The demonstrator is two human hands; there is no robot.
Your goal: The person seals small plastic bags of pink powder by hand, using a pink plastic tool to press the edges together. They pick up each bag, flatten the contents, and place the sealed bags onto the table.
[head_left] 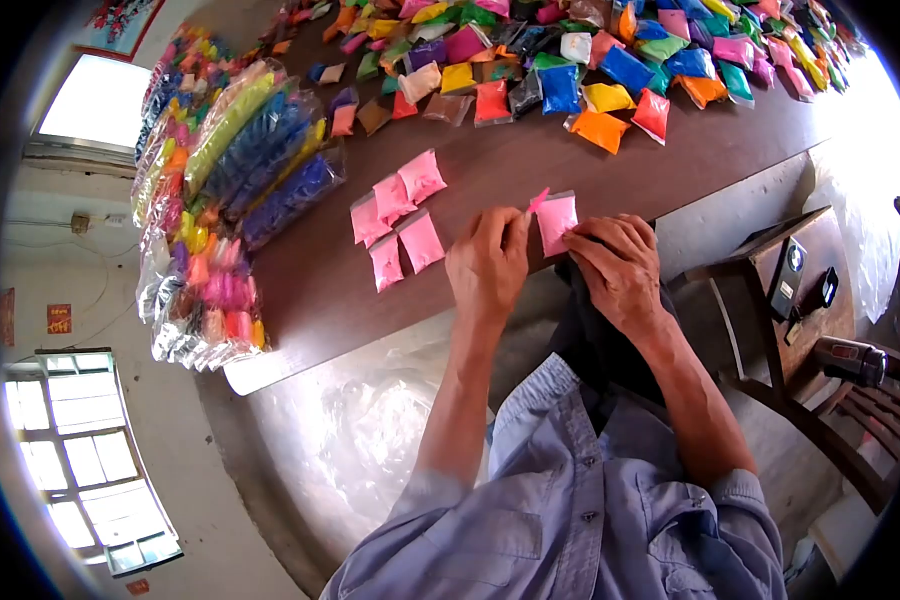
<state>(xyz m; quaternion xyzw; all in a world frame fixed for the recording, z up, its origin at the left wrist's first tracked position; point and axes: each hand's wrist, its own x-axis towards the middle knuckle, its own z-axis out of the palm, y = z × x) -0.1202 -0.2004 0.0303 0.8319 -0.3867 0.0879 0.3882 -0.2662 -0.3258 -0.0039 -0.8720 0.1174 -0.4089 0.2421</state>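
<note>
My left hand (pixel 488 262) is closed in a pinch by the table's front edge, with a small bright pink strip (pixel 539 200) sticking out past its fingertips. Right beside it, a clear packet of pink material (pixel 556 222) lies at the edge. The thumb and fingers of my right hand (pixel 618 270) grip the packet's lower right corner. Left of my hands, several similar pink packets (pixel 421 240) lie in a loose group on the brown tabletop (pixel 500 165).
Many small colourful packets (pixel 600 98) spread across the far side. Large bags of coloured packets (pixel 240 140) are piled at the left end. To the right stands a wooden chair (pixel 770 300) with a black device (pixel 788 275) and a dark cylinder (pixel 850 360). Clear plastic sheeting (pixel 370 430) lies below the table.
</note>
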